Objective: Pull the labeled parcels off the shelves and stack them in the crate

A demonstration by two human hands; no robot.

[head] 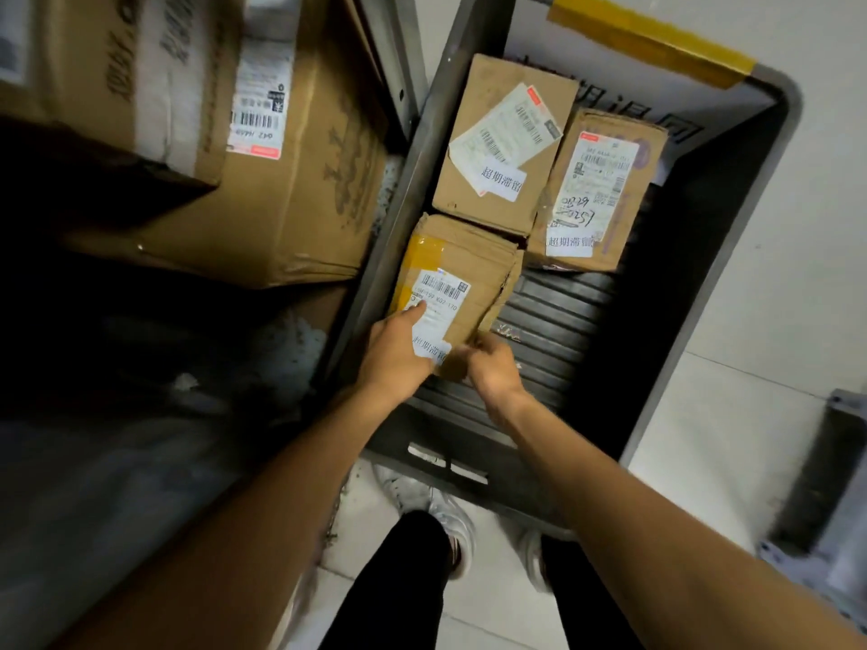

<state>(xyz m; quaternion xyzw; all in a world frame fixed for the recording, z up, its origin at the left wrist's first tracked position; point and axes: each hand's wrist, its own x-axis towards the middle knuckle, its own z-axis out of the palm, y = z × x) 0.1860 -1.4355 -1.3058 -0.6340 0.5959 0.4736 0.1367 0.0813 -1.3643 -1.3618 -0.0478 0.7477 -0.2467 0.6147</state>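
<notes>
2 hands grip the same small parcel [462,274], which sits in the near left part of the crate [558,316], close against its left wall. The left hand [396,351] lies on the parcel's near left corner, with 1 digit stretched flat across the white label [443,297] and the others out of sight over the left edge. The right hand [492,368] closes round the near right corner, its fingers bent against the cardboard. Whether the parcel rests on the crate's ribbed floor or is held just above it cannot be told. Yellow tape [415,255] covers the parcel's far left side, and its top is creased. Just beyond it, 2 more parcels stand side by side toward the far end of the crate. The far-left parcel [497,133] touches the small parcel's far edge and carries a crooked label. The far-right parcel [605,190] is just beside it, slightly tilted, with handwriting on its label. All 3 bear a small white sticker [499,178] with printed characters. A yellow strip [647,39] runs along the crate's far rim. Left of the crate, large cardboard boxes [291,180] with barcode labels are stacked above deep shadow. At the near edge, 2 white shoes [436,504] and black trouser legs [399,579] stand on a pale tiled floor [750,368].
</notes>
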